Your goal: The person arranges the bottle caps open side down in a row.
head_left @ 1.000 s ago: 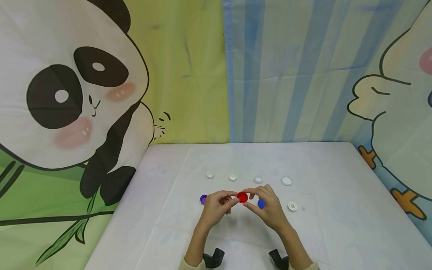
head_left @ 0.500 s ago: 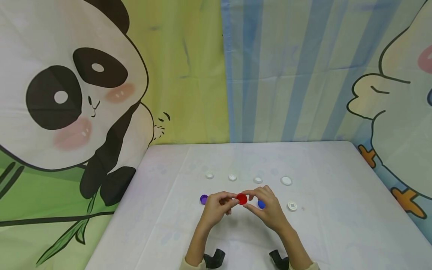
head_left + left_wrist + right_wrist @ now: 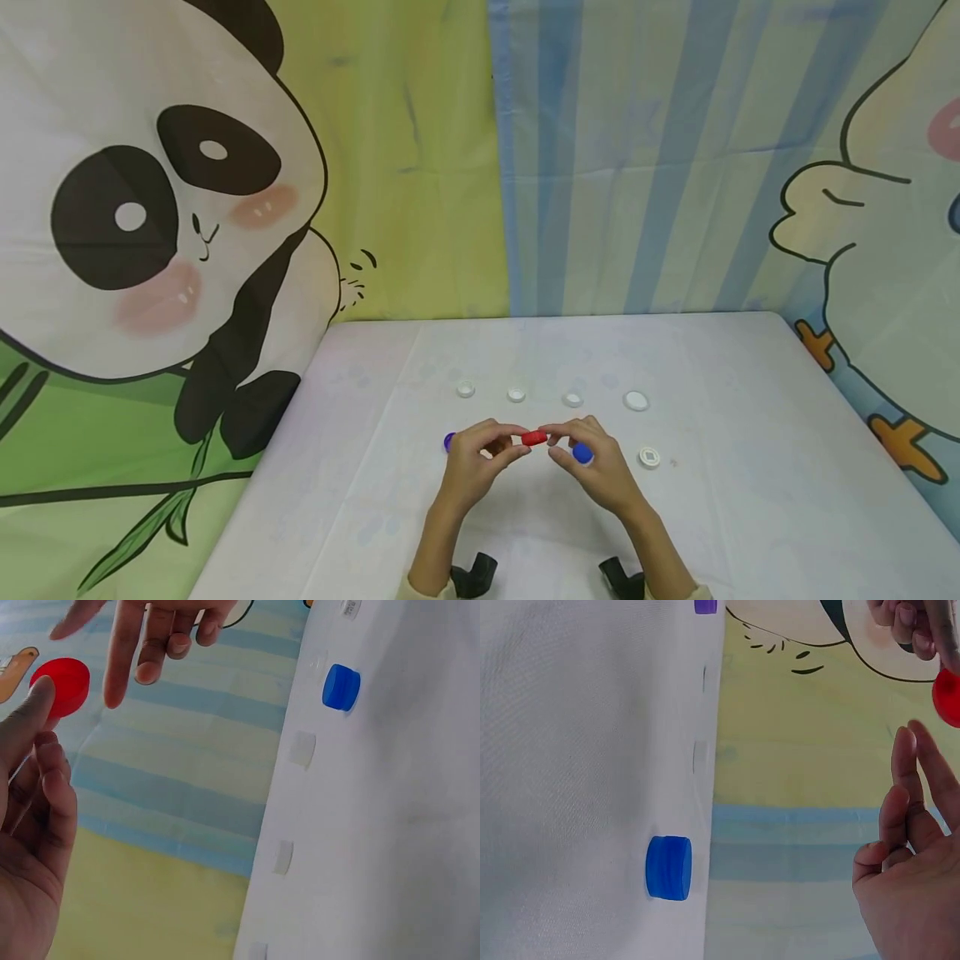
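A red bottle cap (image 3: 534, 437) is held up over the table, seen nearly edge-on in the head view. My left hand (image 3: 476, 458) pinches it between thumb and fingers; the left wrist view shows the thumb pressed on the cap's side. The right hand (image 3: 600, 467) is just to the right of the red cap, its fingers extended and a gap showing between them and the cap in the left wrist view. Below the right hand, a blue bottle cap (image 3: 667, 868) sits on the table. A purple cap (image 3: 448, 442) is partly hidden behind my left hand.
Several white caps lie in a row farther back, among them a larger white cap (image 3: 636, 401) at the right end. Another white cap (image 3: 649, 457) lies right of my right hand. The white-covered table (image 3: 750, 517) backs onto printed curtains.
The red cap has tilted from showing its round open face to nearly edge-on. My right thumb has come away from it, while the left hand keeps its pinch.
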Tool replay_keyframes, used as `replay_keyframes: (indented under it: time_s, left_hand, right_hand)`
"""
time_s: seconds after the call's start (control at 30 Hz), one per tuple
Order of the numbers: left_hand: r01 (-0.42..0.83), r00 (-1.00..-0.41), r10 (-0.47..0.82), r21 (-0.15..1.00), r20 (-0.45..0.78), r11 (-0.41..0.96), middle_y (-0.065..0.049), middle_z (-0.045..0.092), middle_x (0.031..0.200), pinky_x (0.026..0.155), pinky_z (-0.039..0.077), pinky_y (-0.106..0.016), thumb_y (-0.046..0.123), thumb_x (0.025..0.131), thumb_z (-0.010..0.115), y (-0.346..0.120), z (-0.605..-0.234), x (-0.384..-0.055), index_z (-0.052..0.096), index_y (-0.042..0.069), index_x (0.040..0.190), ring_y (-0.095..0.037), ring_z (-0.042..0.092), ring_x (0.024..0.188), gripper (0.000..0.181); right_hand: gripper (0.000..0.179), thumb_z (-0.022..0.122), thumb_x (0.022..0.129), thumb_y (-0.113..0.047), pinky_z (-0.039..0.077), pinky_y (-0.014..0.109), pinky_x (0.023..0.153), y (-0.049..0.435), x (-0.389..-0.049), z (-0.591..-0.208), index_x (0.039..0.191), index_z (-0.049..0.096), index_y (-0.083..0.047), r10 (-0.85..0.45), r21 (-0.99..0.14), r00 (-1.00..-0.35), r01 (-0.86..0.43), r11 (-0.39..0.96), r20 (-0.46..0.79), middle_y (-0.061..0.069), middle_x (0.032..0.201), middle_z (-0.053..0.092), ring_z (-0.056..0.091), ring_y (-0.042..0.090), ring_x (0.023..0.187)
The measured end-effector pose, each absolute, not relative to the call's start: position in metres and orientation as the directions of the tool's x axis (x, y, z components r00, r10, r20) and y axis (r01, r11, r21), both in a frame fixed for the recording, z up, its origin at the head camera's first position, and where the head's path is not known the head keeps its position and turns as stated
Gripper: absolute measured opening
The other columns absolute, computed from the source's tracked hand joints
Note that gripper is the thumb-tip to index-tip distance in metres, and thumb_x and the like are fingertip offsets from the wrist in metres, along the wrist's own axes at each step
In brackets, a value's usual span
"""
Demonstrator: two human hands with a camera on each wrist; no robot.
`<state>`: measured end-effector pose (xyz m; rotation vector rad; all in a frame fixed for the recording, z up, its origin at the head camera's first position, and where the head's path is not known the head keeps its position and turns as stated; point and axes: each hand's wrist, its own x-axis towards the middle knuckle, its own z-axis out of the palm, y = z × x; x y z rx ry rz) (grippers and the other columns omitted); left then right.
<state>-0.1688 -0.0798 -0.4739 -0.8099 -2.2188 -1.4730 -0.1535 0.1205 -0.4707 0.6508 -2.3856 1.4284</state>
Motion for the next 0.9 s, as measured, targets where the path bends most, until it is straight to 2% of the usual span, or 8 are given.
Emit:
replay_keyframes:
  time_s: [0.17, 0.33, 0.63, 0.77, 0.9]
  left_hand:
    - [0.76, -0.649, 0.31, 0.584, 0.695, 0.284, 0.008, 0.054, 0.065, 0.051, 0.042, -0.014, 0.02, 0.077, 0.07, -0.083, -0.469, -0.168, 0.07, 0.015, 0.093, 0.0, 0.046, 0.058, 0.017]
    - [0.802, -0.597, 0.354, 0.542, 0.72, 0.249, 0.009, 0.054, 0.066, 0.05, 0.038, -0.01, 0.017, 0.077, 0.069, -0.082, -0.468, -0.167, 0.069, 0.014, 0.094, 0.001, 0.043, 0.058, 0.018]
    - [0.806, -0.592, 0.376, 0.539, 0.713, 0.245, 0.008, 0.059, 0.072, 0.051, 0.039, -0.01, 0.015, 0.077, 0.069, -0.082, -0.468, -0.165, 0.068, 0.013, 0.096, 0.0, 0.044, 0.059, 0.019]
    - [0.789, -0.614, 0.374, 0.564, 0.695, 0.244, 0.004, 0.056, 0.066, 0.05, 0.039, -0.012, 0.01, 0.074, 0.071, -0.081, -0.463, -0.162, 0.068, 0.01, 0.095, -0.003, 0.045, 0.057, 0.02]
    - [0.761, -0.647, 0.371, 0.596, 0.666, 0.258, 0.004, 0.055, 0.067, 0.052, 0.041, -0.011, 0.015, 0.073, 0.072, -0.081, -0.465, -0.161, 0.068, 0.011, 0.096, -0.004, 0.048, 0.058, 0.024]
  right_hand:
    - [0.016, 0.059, 0.085, -0.006, 0.043, 0.026, 0.067, 0.119, -0.145, -0.452, 0.097, 0.067, -0.009, -0.263, -0.824, -0.878, -0.47, 0.317, 0.4, 0.002, 0.093, 0.063, 0.046, 0.017, 0.084]
    - [0.017, 0.058, 0.085, -0.006, 0.043, 0.031, 0.071, 0.12, -0.151, -0.463, 0.096, 0.068, -0.014, -0.29, -0.837, -0.871, -0.472, 0.275, 0.396, -0.001, 0.094, 0.064, 0.048, 0.021, 0.089]
    - [0.016, 0.061, 0.085, -0.013, 0.041, 0.039, 0.073, 0.123, -0.159, -0.482, 0.097, 0.068, -0.022, -0.317, -0.826, -0.841, -0.515, 0.228, 0.438, -0.008, 0.092, 0.063, 0.048, 0.014, 0.088]
    - [0.016, 0.062, 0.085, -0.015, 0.041, 0.04, 0.073, 0.124, -0.158, -0.481, 0.098, 0.067, -0.022, -0.321, -0.835, -0.849, -0.501, 0.23, 0.421, -0.008, 0.093, 0.063, 0.048, 0.012, 0.09]
    - [0.018, 0.063, 0.083, -0.013, 0.04, 0.037, 0.072, 0.124, -0.157, -0.48, 0.098, 0.067, -0.021, -0.318, -0.819, -0.836, -0.525, 0.23, 0.447, -0.007, 0.094, 0.063, 0.047, 0.011, 0.089]
